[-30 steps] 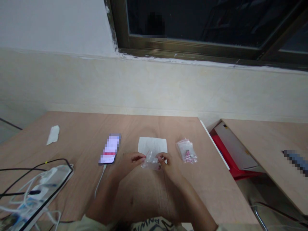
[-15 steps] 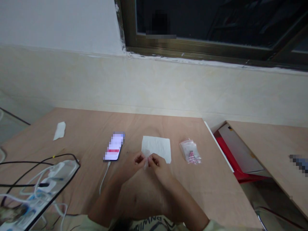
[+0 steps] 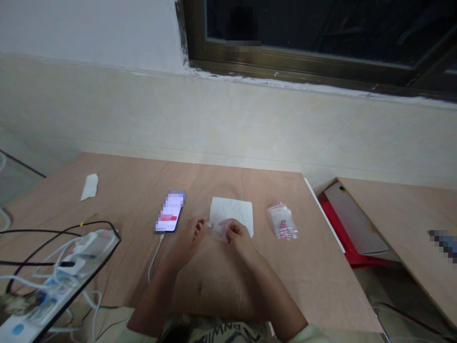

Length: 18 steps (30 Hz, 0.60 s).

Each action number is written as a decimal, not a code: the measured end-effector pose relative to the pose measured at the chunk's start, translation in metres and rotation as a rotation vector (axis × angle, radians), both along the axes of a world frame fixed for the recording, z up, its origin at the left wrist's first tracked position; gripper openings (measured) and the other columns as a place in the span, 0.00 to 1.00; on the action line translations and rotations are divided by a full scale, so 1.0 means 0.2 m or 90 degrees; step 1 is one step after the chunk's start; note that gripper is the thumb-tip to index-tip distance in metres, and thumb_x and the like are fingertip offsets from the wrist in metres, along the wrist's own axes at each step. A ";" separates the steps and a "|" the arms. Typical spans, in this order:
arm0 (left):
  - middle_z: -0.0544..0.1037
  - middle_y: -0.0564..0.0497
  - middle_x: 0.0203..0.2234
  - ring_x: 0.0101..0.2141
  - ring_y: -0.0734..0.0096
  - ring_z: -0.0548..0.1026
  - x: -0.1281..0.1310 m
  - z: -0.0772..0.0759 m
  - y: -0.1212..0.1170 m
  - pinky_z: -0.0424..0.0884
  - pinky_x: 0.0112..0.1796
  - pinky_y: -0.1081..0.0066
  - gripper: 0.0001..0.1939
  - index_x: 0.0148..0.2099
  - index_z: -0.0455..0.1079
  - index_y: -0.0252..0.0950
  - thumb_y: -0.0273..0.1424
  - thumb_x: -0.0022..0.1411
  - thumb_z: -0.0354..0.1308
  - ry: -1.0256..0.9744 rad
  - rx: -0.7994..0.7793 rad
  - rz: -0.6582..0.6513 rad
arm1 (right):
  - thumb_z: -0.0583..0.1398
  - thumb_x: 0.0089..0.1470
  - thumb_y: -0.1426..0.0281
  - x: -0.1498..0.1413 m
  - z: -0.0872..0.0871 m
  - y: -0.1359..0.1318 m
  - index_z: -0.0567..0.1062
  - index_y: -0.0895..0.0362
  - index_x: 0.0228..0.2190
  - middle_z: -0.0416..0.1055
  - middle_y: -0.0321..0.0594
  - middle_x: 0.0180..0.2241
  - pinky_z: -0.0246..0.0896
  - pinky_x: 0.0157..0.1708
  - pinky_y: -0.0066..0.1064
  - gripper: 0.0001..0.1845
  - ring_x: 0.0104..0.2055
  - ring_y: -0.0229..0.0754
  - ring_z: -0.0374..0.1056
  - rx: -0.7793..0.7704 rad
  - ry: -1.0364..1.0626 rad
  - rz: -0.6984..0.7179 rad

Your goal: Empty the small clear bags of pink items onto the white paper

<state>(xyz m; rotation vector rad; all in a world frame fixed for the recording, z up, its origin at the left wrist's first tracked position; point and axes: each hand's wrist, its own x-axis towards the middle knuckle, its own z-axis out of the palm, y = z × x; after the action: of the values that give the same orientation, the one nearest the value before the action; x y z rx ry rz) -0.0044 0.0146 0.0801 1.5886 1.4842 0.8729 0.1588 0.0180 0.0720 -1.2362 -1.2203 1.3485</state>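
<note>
Both my hands meet over the wooden table (image 3: 117,190), just in front of a white paper square (image 3: 233,210). My left hand (image 3: 192,235) and my right hand (image 3: 236,235) each pinch an edge of a small clear plastic bag (image 3: 217,230) held between them; its contents are too blurred to make out. A second small clear bag with pink and red bits (image 3: 282,222) lies to the right of the paper, apart from my hands. A phone (image 3: 170,211) with a lit screen lies left of the paper, a white cable running from its near end.
A folded white tissue (image 3: 89,186) lies at the table's far left. A power strip with several tangled black and white cables (image 3: 76,247) sits at the near left edge. Right of the table stand a red object (image 3: 342,243) and another wooden surface (image 3: 400,219). A wall and dark window rise behind.
My hands came together from holding the bag spread out, then parted slightly again with the bag between them. The view drifted a little to the left and up.
</note>
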 end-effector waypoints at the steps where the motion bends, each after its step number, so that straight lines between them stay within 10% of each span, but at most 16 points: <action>1: 0.73 0.51 0.32 0.32 0.69 0.71 -0.01 -0.03 0.01 0.68 0.32 0.70 0.14 0.41 0.66 0.38 0.40 0.57 0.47 -0.037 -0.030 0.005 | 0.52 0.40 0.72 0.02 -0.01 0.02 0.68 0.57 0.21 0.61 0.31 0.16 0.51 0.20 0.24 0.05 0.20 0.34 0.57 -0.004 0.024 0.011; 6: 0.74 0.51 0.26 0.28 0.69 0.72 -0.02 -0.16 0.07 0.69 0.31 0.70 0.16 0.33 0.68 0.36 0.41 0.59 0.44 -0.210 -0.189 -0.079 | 0.56 0.37 0.71 0.07 -0.07 0.09 0.70 0.58 0.27 0.65 0.31 0.18 0.50 0.18 0.23 0.09 0.17 0.32 0.56 -0.055 0.105 0.073; 11: 0.69 0.55 0.19 0.23 0.72 0.69 -0.01 -0.22 0.14 0.67 0.29 0.71 0.15 0.26 0.65 0.35 0.41 0.56 0.49 -0.151 -0.152 -0.068 | 0.54 0.41 0.65 0.10 -0.18 0.15 0.63 0.56 0.30 0.65 0.30 0.18 0.49 0.14 0.23 0.11 0.14 0.32 0.54 -0.141 0.033 -0.057; 18: 0.72 0.54 0.19 0.24 0.69 0.71 -0.05 -0.28 0.21 0.67 0.31 0.68 0.15 0.27 0.66 0.34 0.42 0.52 0.53 -0.109 -0.161 0.001 | 0.54 0.43 0.58 0.12 -0.29 0.16 0.67 0.58 0.24 0.66 0.37 0.24 0.56 0.24 0.27 0.15 0.24 0.36 0.60 -0.027 -0.169 -0.135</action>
<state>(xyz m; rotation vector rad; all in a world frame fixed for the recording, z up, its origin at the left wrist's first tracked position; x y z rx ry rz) -0.0143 0.0572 0.0233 1.2966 1.4120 0.7685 0.1824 0.0496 0.0144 -1.5665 -1.2046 1.0855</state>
